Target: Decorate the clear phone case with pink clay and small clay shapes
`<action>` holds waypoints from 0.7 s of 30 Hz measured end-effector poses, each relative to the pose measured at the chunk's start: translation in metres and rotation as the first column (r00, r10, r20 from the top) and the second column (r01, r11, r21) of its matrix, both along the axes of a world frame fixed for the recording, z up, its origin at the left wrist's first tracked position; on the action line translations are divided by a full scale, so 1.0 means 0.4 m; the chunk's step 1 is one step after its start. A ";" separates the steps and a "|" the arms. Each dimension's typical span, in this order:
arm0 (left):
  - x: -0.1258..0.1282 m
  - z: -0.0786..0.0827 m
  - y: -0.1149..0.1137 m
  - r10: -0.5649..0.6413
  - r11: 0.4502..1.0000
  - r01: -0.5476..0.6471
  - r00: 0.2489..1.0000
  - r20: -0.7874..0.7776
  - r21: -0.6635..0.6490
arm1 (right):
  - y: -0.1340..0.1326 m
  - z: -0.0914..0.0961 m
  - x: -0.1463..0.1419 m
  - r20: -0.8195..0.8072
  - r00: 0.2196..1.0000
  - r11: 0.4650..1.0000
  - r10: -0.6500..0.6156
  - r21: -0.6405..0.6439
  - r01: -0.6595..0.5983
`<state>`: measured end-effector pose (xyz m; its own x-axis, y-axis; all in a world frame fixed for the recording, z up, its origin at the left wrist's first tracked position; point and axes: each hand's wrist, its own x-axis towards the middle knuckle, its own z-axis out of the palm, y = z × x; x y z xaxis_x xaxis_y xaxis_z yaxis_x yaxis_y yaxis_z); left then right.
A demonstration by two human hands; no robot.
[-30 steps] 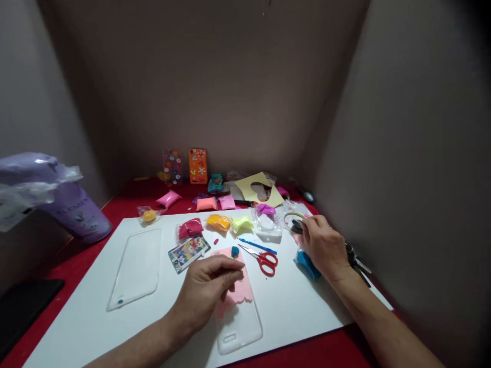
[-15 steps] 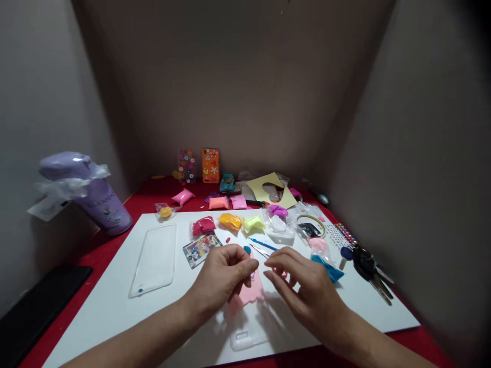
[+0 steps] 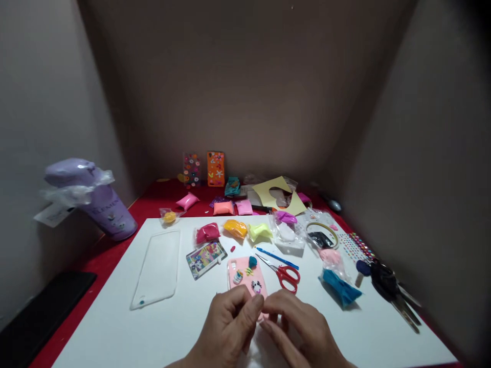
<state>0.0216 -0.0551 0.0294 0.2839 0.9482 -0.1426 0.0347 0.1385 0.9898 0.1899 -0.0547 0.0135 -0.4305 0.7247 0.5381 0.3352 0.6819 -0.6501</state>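
My left hand point(image 3: 236, 322) is closed, with thumb and forefinger pinched together; whatever lies between them is too small or hidden to make out. Right against it is my right hand point(image 3: 297, 327), its fingers bent and a gap showing between forefinger and thumb. Beneath and just beyond both hands lies a pink-covered phone case point(image 3: 241, 281) with small clay figures on it, its near end hidden by my fingers. A teal lump of clay point(image 3: 252, 262) sits at its far end. Red-handled scissors point(image 3: 287, 277) and a blue pen-like tool point(image 3: 278, 258) lie to its right.
A clear phone case point(image 3: 157, 266) and a cartoon picture card point(image 3: 206, 259) lie left on the white board point(image 3: 111, 327). Several clay packets, including a red one point(image 3: 207, 233), line the back. A blue packet point(image 3: 340, 289) and keys point(image 3: 395, 296) are at right; a purple bottle point(image 3: 109, 209) stands left.
Both hands have moved lower in the view and come together, fingertips now touching or nearly so. The scissors' handles and more of the pink case now show; the view has shifted slightly.
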 end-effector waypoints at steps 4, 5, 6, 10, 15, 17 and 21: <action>0.001 -0.004 -0.005 -0.061 0.995 0.066 0.996 -0.067 0.080 | 0.009 -0.015 0.012 0.061 0.998 0.959 0.005 0.282 -0.022; 0.002 -0.008 -0.006 -0.085 0.992 0.090 0.995 -0.057 0.092 | 0.011 -0.016 0.012 0.067 0.998 0.950 -0.001 0.311 -0.020; 0.002 -0.013 -0.006 -0.105 0.988 0.109 0.994 -0.042 0.108 | 0.012 -0.016 0.013 0.068 0.998 0.945 -0.007 0.327 -0.015; -0.002 -0.030 -0.004 -0.154 0.975 0.150 0.988 0.008 0.162 | 0.011 -0.020 0.012 0.057 0.998 0.933 -0.030 0.359 0.008; -0.002 -0.020 -0.003 -0.133 0.984 0.135 0.991 -0.018 0.116 | 0.004 -0.021 0.008 0.031 0.997 0.930 -0.074 0.363 0.057; 0.001 -0.011 -0.006 -0.092 0.991 0.096 0.995 -0.041 0.091 | 0.001 -0.018 0.008 0.047 0.996 0.942 -0.073 0.332 0.054; 0.007 -0.002 -0.011 -0.080 0.997 0.080 0.997 -0.014 0.003 | -0.005 -0.012 0.008 0.030 0.999 0.965 -0.030 0.261 0.021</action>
